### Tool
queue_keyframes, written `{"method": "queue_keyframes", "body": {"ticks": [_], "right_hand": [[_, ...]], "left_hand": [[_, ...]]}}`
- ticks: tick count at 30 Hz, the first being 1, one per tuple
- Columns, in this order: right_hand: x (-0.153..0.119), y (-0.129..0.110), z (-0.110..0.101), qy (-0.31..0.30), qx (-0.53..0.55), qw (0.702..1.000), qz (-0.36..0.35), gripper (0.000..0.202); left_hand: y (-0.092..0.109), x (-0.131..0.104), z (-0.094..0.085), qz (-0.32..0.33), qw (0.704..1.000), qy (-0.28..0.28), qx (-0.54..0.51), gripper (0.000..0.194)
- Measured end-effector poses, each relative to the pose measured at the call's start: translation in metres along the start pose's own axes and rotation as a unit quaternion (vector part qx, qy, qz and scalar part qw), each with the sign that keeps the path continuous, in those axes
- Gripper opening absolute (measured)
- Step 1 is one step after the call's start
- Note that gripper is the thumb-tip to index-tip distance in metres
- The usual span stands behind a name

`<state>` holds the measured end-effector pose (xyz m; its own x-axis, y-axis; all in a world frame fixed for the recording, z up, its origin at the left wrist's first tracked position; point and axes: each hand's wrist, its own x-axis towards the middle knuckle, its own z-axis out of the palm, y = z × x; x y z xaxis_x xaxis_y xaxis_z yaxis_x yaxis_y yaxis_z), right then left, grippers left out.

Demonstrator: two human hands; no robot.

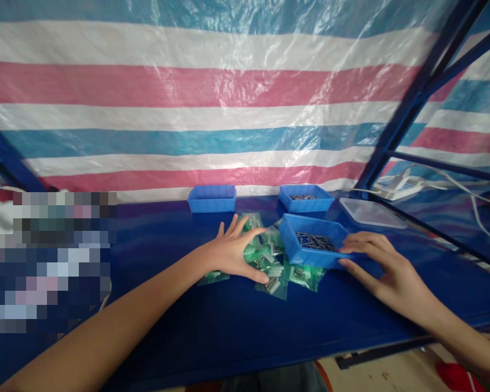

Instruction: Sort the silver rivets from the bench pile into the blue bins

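Observation:
Several small green-tinted clear bags (pixel 273 272) with white and metal pieces inside lie in a pile at the middle of the blue table. My left hand (pixel 232 250) is spread over the left side of the pile, its fingers apart. To the right, a blue bin (pixel 306 256) of dark screws or nails (pixel 316 241) stands tilted against the bags. My right hand (pixel 375 261) pinches that bin's right end between thumb and fingers.
Two more blue bins stand at the table's back: one at left (pixel 212 204) and one with small metal parts (pixel 307 204). A clear plastic lid (pixel 371 212) and a white power strip (pixel 400 185) are at right. Blue frame posts (pixel 408 109) and a striped sheet (pixel 188 87) enclose the table.

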<state>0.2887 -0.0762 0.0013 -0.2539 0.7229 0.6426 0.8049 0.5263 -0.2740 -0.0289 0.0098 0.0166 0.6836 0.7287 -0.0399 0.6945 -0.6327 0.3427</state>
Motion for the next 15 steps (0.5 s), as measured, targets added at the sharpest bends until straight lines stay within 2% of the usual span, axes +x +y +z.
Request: {"method": "queue_keyframes", "body": {"ticks": [2,5,8,10,12,15], "right_hand": [[-0.005,0.013,-0.001,0.000,0.027,0.998,0.056,0.039],[-0.003,0.027,-0.004,-0.085,0.102,0.980,0.150,0.070],[0.004,0.030,-0.006,-0.186,0.172,0.942,0.220,0.072],[0.007,0.027,-0.007,-0.185,0.184,0.941,0.217,0.063],[0.009,0.023,-0.008,-0.153,0.181,0.951,0.197,0.057],[0.009,0.018,-0.010,-0.111,0.202,0.953,0.197,0.061]], "left_hand": [[0.001,0.003,-0.002,0.000,1.000,-0.027,0.000,0.103],[0.010,0.005,-0.004,0.002,1.000,-0.023,0.007,0.104],[0.019,0.006,-0.003,0.013,1.000,-0.003,0.010,0.103],[0.021,0.006,-0.002,0.023,1.000,0.015,0.008,0.096],[0.020,0.006,0.000,0.041,0.998,0.044,-0.003,0.087],[0.016,0.005,0.003,0.074,0.992,0.097,-0.023,0.070]]}}
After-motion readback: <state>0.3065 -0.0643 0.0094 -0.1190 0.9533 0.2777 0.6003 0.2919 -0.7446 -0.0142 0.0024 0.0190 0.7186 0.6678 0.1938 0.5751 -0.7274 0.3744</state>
